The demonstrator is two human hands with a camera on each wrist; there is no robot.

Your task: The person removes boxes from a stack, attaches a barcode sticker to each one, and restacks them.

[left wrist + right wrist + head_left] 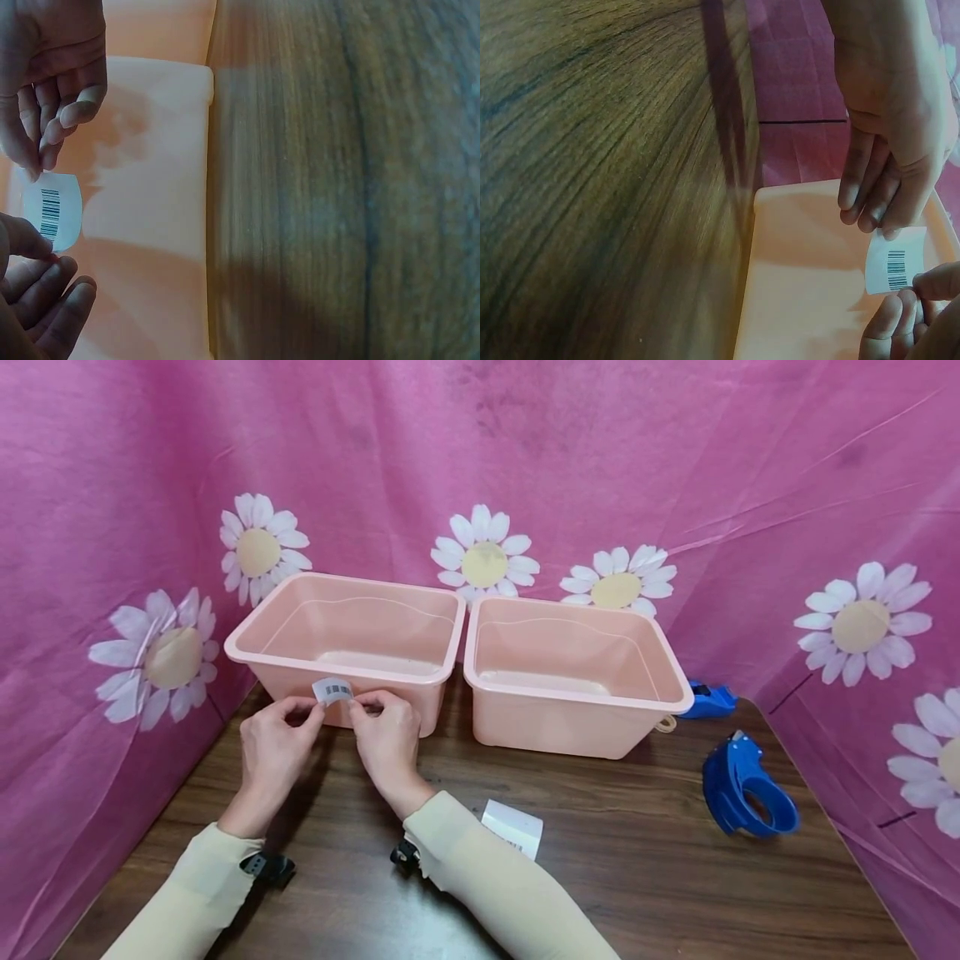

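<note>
A small white barcode label (332, 690) is stretched between both hands, in front of the upper front wall of the left pink bin (262, 673). My left hand (274, 742) pinches the label's left end between thumb and finger. At its other end, my right hand (387, 735) does the same. In the left wrist view the label (56, 210) has its barcode facing outward and bows slightly. The right wrist view shows the label (896, 262) close to the bin wall; whether it touches the wall I cannot tell.
To the right stands a second pink bin (555, 722). A white label strip (517, 825) lies on the wooden table (600, 860), partly behind the right sleeve. A blue tape dispenser (738, 793) sits at right, another blue tool (705, 700) behind the bin. Flowered pink cloth surrounds the table.
</note>
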